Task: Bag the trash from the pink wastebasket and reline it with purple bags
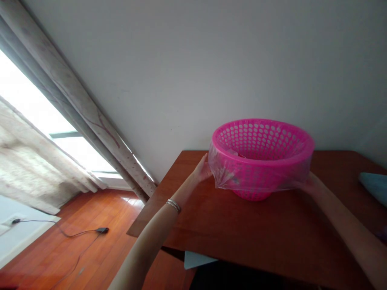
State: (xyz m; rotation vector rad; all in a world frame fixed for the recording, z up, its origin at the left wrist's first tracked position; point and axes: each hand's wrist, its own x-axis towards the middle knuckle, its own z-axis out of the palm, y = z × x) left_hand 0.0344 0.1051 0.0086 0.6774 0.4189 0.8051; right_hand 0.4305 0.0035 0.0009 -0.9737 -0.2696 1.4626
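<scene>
A round pink basket (254, 197) with many holes stands on the brown table (193, 217). Clear plastic film (225, 173) is folded over its rim and hangs down around the upper outside wall. At the basket's left side, my left hand (203, 169) touches the film, its fingers partly hidden behind the film and rim. My right hand (306, 186) is at the right side, under the film's lower edge, with its fingers mostly hidden. Something small and red lies inside the basket, too covered to make out.
A grey wall (181, 72) rises behind the table. At the right edge lies a grey-blue object (375, 185). Left are curtains (99, 125), a window and a black adapter (102, 230) with its cable on the wooden floor. Something pale (198, 259) juts out below the table's front edge.
</scene>
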